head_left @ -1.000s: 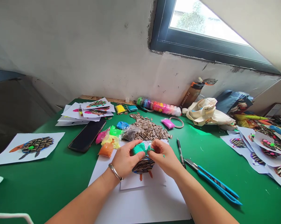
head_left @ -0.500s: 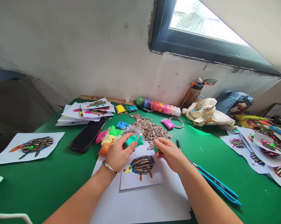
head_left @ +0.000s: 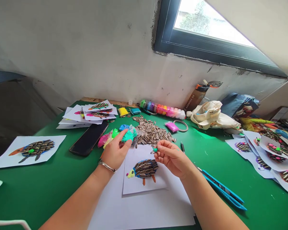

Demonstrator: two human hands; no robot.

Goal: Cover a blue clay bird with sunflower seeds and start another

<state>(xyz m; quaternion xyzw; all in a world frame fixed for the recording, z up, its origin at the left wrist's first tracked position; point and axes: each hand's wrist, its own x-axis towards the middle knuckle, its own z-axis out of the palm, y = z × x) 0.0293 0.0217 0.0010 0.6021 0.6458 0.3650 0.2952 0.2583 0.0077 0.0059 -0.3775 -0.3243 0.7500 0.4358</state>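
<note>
My right hand (head_left: pixel 171 156) pinches a small piece of teal clay (head_left: pixel 154 149) between thumb and fingertips, above the upper right of a white card. On that card (head_left: pixel 146 190) is an animal figure (head_left: pixel 146 168) with a body of striped seeds, a yellow-green face and brown legs. My left hand (head_left: pixel 115 150), wearing a silver bangle, has its thumb and fingers around the near side of a bagged teal clay lump (head_left: pixel 128 135). Bags of pink clay (head_left: pixel 104 139) and other colours lie beside it, partly hidden by my left hand. Larger white paper (head_left: pixel 144 212) lies under the card.
Behind the card is a pile of striped seeds (head_left: pixel 152 131). A black phone (head_left: pixel 88 139) and finished cards (head_left: pixel 99 115) lie left. Blue tools (head_left: pixel 222 188), a pen (head_left: pixel 182 147) and more cards (head_left: pixel 263 159) are right. A bottle (head_left: pixel 196 97) and cloth bag (head_left: pixel 208 115) stand behind.
My left hand and the bagged teal clay have moved left, away from the card. My right hand has shifted slightly left, and the teal piece in its fingers shows more clearly.
</note>
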